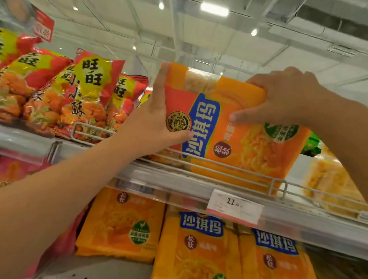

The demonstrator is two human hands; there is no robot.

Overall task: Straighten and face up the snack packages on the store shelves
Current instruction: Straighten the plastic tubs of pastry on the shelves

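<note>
Grey metal upper shelf [173, 179] with a wire front rail carries a large orange plastic snack package [244, 132], turned on its side and tilted, just right of red-and-yellow snack bags [84, 94]. Left hand [155, 122] grips its left end, thumb across the front; right hand [283, 98] clasps its top right edge. White price tag [235, 207] hangs below.

Bare forearms, no sleeves, no jewellery.
</note>
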